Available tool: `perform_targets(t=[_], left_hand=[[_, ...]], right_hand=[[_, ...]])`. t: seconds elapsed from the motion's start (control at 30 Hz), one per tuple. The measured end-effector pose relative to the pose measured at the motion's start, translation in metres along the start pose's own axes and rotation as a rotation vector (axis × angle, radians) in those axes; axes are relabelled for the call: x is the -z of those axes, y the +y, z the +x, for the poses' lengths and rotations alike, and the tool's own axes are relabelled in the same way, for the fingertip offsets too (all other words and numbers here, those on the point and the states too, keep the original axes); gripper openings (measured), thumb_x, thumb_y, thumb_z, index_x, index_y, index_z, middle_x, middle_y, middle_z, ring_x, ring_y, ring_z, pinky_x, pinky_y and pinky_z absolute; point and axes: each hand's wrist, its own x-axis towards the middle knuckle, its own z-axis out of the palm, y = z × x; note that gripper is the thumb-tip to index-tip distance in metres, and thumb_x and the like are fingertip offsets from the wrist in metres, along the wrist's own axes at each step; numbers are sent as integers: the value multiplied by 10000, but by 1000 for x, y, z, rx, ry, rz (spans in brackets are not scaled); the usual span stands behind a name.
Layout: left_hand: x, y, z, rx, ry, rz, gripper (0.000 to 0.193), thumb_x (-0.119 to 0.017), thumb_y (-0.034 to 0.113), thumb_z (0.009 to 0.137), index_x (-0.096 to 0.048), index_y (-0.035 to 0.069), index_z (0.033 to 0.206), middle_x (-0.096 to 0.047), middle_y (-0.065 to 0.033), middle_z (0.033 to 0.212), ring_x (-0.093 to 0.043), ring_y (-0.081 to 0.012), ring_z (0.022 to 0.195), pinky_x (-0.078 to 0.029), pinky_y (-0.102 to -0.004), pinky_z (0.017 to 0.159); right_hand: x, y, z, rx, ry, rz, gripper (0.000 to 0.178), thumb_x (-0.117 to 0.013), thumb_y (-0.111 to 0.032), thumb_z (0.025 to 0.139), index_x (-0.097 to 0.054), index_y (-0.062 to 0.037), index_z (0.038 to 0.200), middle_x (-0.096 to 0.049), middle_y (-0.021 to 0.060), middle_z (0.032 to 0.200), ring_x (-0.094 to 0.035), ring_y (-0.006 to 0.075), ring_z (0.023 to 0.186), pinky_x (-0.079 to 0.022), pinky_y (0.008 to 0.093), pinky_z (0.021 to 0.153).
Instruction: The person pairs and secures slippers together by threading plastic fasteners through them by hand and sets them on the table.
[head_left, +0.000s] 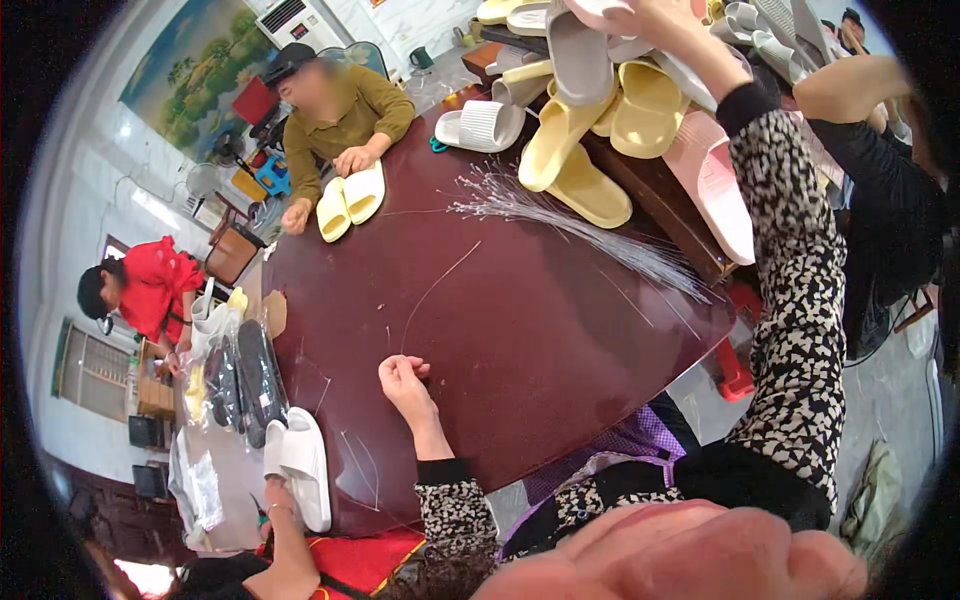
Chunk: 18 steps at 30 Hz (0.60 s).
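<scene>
My left hand (404, 384) is over the near part of the dark red table (480, 340), fingers pinched together. A thin clear plastic strand (432, 293) rises from its fingertips and curves toward the middle of the table. My right arm stretches up and across to the heap of slippers at the far right. At the top edge of the picture my right hand (662, 22) is among them, beside a pale pink slipper (600, 14) and above a grey slipper (580, 62). Its fingers are partly cut off, so its grip is unclear. A bundle of clear plastic strands (600, 238) lies below the heap.
Yellow slippers (580, 190) and a pink slipper (712, 180) hang over the heap's edge. Across the table, a person (345, 120) handles a yellow pair (350, 200). At the left, another person's hand (280, 492) touches white slippers (300, 465), near bagged black slippers (255, 380).
</scene>
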Motion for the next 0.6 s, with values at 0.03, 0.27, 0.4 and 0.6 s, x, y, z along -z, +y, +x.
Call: perform_targets(t=[0.03, 0.27, 0.4, 0.6], left_hand=[[-1, 2, 1, -2, -11, -4, 99, -483, 124, 955, -490, 35, 912, -574, -50, 743, -546, -105, 604, -476, -227, 570], [5, 5, 6, -10, -21, 19, 97, -479, 122, 957, -492, 34, 917, -570, -50, 746, -545, -110, 609, -476, -233, 575], [-1, 8, 2, -18, -38, 41, 102, -478, 122, 955, -496, 26, 926, -567, -58, 764, -547, -126, 619, -477, -247, 590], [7, 10, 0, -24, -18, 43, 102, -514, 109, 907, -524, 9, 931, -577, -70, 796, -559, -130, 643, -481, -250, 597]], right_hand=[[-4, 1, -7, -1, -7, -5, 376, -621, -257, 798, -575, -102, 1137, -607, 125, 989, -605, 285, 904, -480, 430, 752], [-9, -14, -36, -126, -221, -770, 317, -611, -270, 813, -593, -116, 1090, -589, 143, 1054, -571, 312, 992, -451, 441, 795], [0, -1, -34, -298, -291, -670, 240, -588, -220, 818, -598, -92, 1021, -599, 131, 1004, -574, 302, 972, -452, 434, 801], [25, -1, -35, -426, -242, -357, 225, -518, -182, 854, -589, -80, 1042, -607, 125, 996, -577, 256, 962, -461, 382, 811]])
